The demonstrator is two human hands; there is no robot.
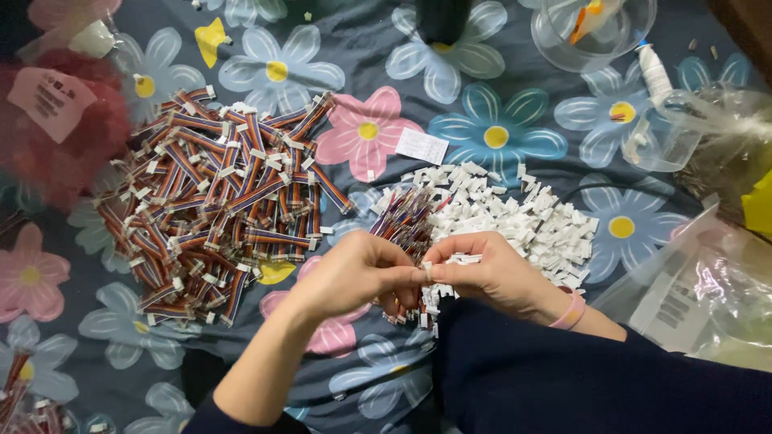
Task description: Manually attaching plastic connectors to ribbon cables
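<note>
At the far left, a red fuzzy bundle [60,137] with a pale tag is lying on the flowered cloth [498,137]. Just right of it, a large heap of finished ribbon-cable pieces [217,201], striped in many colours and capped with white ends, is being kept on the cloth, well apart from the hands.

Toward the middle, the left hand [354,273] is being held with its fingertips pinched together against those of the right hand [490,273]. A small white plastic connector [428,272] is being clamped between the thumbs and forefingers of both hands, right where the fingertips meet. A bunch of loose coloured wires [406,221] is lying just behind the pinch and is running down under the hands; whether it is being gripped too cannot be told.

Behind the right hand, a pile of white connector housings [531,221] is being spread across the cloth, touching the wire bunch. A small white paper slip [422,146] is lying beyond it. A pink band [572,312] is being worn on the right wrist.

Farther right, a clear round plastic container [595,32], a small white bottle [655,72] and several clear plastic bags [700,289] are resting at the edge.
</note>
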